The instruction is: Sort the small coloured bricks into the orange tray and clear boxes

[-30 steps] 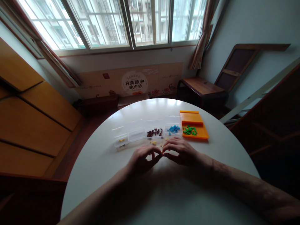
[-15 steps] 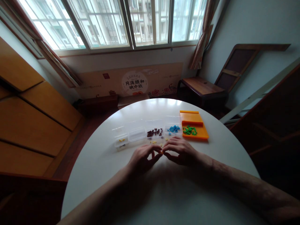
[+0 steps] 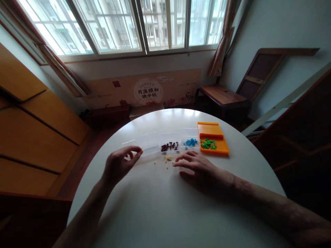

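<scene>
My left hand (image 3: pixel 119 164) is raised over the leftmost clear plastic box (image 3: pixel 131 151), thumb and forefinger pinched on a small yellow piece (image 3: pixel 141 150). My right hand (image 3: pixel 197 166) lies on the white round table (image 3: pixel 160 206) with fingers stretched out, fingertips close to a few loose yellow pieces (image 3: pixel 168 158). Behind them stands a row of clear boxes: an empty-looking one (image 3: pixel 150 148), one with dark red pieces (image 3: pixel 170 146), one with blue pieces (image 3: pixel 190 142). An orange tray (image 3: pixel 212 137) at the right end holds green pieces (image 3: pixel 208 144).
A low wooden side table (image 3: pixel 222 96) and a leaning wooden frame (image 3: pixel 266 69) stand beyond the table at right. Wooden cabinets (image 3: pixel 33 131) run along the left. A printed cardboard panel (image 3: pixel 144 90) leans under the window.
My hands were together at the table's middle, pinching a small piece. Now my left hand has moved left to the leftmost box with a yellow piece, and my right hand has flattened out.
</scene>
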A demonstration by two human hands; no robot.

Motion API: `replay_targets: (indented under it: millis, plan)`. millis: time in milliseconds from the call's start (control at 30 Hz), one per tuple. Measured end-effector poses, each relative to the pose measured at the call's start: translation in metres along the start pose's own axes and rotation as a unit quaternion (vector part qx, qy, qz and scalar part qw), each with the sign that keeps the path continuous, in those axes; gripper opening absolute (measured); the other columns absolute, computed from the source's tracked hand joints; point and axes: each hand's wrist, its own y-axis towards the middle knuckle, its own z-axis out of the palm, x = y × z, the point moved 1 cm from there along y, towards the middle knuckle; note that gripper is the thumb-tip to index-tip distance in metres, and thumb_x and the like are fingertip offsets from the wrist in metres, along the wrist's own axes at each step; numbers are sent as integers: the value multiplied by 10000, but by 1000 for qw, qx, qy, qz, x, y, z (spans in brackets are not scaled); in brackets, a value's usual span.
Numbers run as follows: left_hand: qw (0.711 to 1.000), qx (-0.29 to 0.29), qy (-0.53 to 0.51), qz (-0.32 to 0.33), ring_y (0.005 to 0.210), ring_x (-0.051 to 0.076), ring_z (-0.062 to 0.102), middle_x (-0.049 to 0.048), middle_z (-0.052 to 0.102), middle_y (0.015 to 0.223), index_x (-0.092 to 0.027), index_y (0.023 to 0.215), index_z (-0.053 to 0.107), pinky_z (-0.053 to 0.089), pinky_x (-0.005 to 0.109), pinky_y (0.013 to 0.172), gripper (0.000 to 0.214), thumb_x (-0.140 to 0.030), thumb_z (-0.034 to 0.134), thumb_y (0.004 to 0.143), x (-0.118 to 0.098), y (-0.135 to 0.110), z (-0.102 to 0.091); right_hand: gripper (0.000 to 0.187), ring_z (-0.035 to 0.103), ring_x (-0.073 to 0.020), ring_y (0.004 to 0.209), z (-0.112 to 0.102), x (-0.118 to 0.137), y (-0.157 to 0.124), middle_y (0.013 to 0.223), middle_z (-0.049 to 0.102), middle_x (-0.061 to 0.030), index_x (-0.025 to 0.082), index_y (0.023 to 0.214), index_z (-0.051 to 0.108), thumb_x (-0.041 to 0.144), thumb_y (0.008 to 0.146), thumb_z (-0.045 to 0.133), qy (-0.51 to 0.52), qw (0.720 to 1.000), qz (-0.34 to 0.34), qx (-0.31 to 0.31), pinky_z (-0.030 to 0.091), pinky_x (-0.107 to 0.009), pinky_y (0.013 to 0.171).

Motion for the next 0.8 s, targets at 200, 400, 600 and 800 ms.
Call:
replay_targets:
  millis: [200, 400, 600, 800]
  plan:
    - [990, 60, 125, -26, 620, 149, 632, -15, 822, 914, -269, 924, 814, 465, 275, 629, 198, -424, 698, 963, 23, 2, -22, 508, 526, -307, 1507, -1, 5, 3, 1664, 572, -100, 281, 1589, 573, 336, 1090, 649, -39, 998, -14, 46, 409, -560, 1290]
    - [982, 116, 142, -36, 601, 160, 651, -17, 826, 879, -283, 873, 820, 393, 268, 568, 201, -437, 701, 921, 36, -2, -26, 544, 434, -307, 1616, 0, 4, 3, 1751, 461, -107, 271, 1640, 528, 383, 1115, 621, -57, 994, -30, 83, 318, -577, 1362]
    - [979, 130, 150, -36, 646, 172, 694, -13, 836, 898, -289, 869, 837, 380, 262, 557, 212, -433, 691, 922, 41, -4, -25, 504, 496, -319, 1562, 3, 3, 3, 1697, 531, -131, 230, 1601, 560, 377, 1120, 595, -54, 994, -39, 82, 354, -600, 1332]
    - [983, 90, 159, -13, 625, 156, 651, -10, 825, 891, -268, 916, 829, 430, 265, 606, 235, -427, 669, 980, 28, -3, -20, 393, 631, -292, 1303, -3, 3, 6, 1459, 709, -131, 237, 1482, 647, 314, 1097, 628, -75, 995, -61, 24, 516, -525, 1161]
